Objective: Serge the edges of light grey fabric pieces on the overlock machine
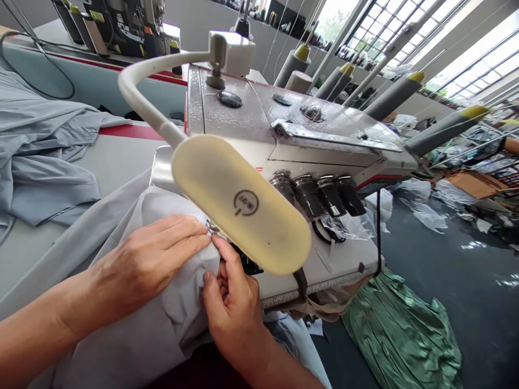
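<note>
A pale grey piece of fabric (133, 335) lies across the sewing table in front of an industrial sewing machine (284, 129). My left hand (150, 259) rests flat on the fabric, fingers stretched toward the presser foot area (211, 227). My right hand (233, 302) pinches the fabric's edge just below the needle, thumb and fingers pressed together. A cream oval lamp head (239, 202) on a bent white arm hangs over both hands and hides the needle.
More grey fabric (40, 146) is heaped at the left on the table. Several grey thread cones (389, 97) stand behind the machine. Green shiny cloth (401, 335) lies on the dark floor at the right, with plastic bags beyond it. Another machine (117, 27) stands at the back left.
</note>
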The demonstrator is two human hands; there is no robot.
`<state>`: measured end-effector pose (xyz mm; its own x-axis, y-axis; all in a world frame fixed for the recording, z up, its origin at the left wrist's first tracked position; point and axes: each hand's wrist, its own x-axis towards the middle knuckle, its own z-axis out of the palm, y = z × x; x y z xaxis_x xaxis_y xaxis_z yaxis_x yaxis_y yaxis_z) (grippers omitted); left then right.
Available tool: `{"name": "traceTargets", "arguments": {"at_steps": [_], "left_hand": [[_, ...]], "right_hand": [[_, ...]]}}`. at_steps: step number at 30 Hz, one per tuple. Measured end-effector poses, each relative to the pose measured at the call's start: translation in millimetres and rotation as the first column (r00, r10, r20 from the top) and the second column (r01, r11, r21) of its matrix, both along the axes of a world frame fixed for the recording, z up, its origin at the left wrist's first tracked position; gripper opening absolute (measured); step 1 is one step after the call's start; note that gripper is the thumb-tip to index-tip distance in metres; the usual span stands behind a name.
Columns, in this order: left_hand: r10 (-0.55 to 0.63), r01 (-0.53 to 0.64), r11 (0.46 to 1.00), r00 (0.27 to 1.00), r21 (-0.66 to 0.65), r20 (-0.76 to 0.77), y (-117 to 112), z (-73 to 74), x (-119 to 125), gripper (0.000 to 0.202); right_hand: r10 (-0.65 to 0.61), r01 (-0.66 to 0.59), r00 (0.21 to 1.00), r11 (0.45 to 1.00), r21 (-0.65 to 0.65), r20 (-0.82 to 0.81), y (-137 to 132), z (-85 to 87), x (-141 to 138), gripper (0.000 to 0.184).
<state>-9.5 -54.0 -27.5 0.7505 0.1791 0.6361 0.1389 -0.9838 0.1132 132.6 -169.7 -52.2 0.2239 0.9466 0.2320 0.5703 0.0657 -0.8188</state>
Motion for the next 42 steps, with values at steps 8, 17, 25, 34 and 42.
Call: {"name": "traceTargets", "arguments": {"at_steps": [8, 17, 25, 34, 42], "left_hand": [[-0.041, 0.041, 0.998, 0.999, -0.056, 0.004, 1, -0.1, 1, 0.027], [-0.056, 0.056, 0.992, 0.998, -0.113, 0.005, 0, 3.4, 3, 0.025], [-0.055, 0.055, 0.993, 0.999, -0.109, 0.003, 0, 2.4, 3, 0.025], [-0.054, 0.055, 0.992, 0.998, -0.112, 0.014, 0, 0.4, 1, 0.028], [-0.006, 0.006, 0.985, 1.0, -0.171, 0.003, 2, 9.8, -2, 0.026]], "right_hand": [[-0.005, 0.005, 1.0, 1.0, 0.005, 0.029, 0, 1.0, 0, 0.04], [0.011, -0.03, 0.965, 0.997, 0.067, 0.261, 4, 0.1, -1, 0.037], [0.011, -0.033, 0.971, 0.995, 0.089, 0.239, 4, -1.3, -2, 0.037], [0.005, -0.027, 0.964, 0.997, 0.078, 0.266, 3, -1.7, -1, 0.04], [-0.011, -0.022, 0.913, 0.997, 0.077, 0.408, 3, 1.0, -4, 0.037]]}}
